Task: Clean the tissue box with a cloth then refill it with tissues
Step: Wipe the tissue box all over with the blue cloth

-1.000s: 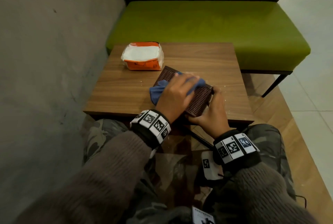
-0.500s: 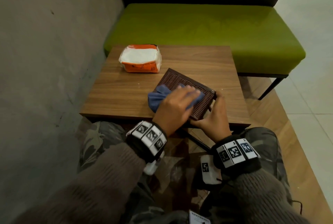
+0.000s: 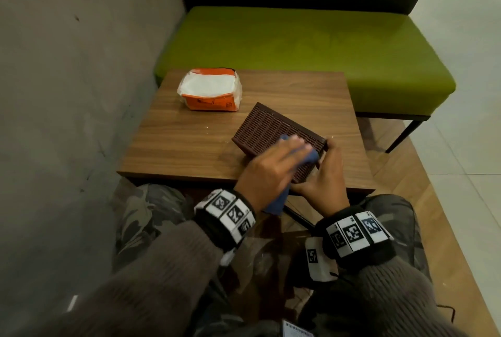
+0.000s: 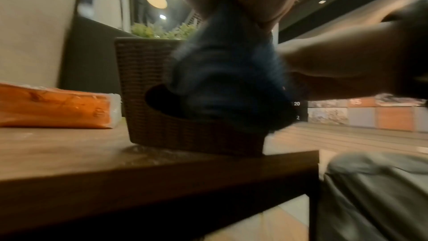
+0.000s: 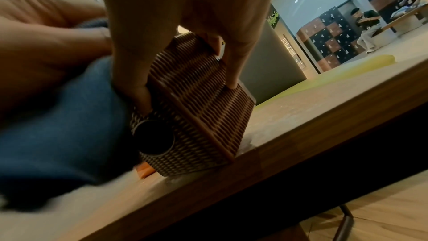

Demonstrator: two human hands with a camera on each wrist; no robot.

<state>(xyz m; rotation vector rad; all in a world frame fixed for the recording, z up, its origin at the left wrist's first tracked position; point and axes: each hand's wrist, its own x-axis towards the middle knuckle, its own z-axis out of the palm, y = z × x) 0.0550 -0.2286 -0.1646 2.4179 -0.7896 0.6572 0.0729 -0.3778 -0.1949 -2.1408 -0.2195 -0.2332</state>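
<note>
A: Where's the box?

B: The brown woven box (image 3: 273, 133) sits tilted on the near right part of the table (image 3: 195, 141), one edge down on the wood, close to the front edge. The left wrist view shows its oval slot facing the person.

A: And the hands?

B: The right hand (image 3: 322, 179) grips the box's near right corner, thumb on one face and fingers (image 5: 234, 65) on the other. The left hand (image 3: 271, 171) lies across the upper face, fingers fairly straight, pressing the blue cloth (image 3: 309, 156) against it. The cloth's loose end hangs below the palm, past the table edge.

A: The tissues?

B: The orange-and-white pack (image 3: 210, 90) lies flat at the far left of the table, well apart from the box. Behind the table stands a green bench (image 3: 311, 46).
</note>
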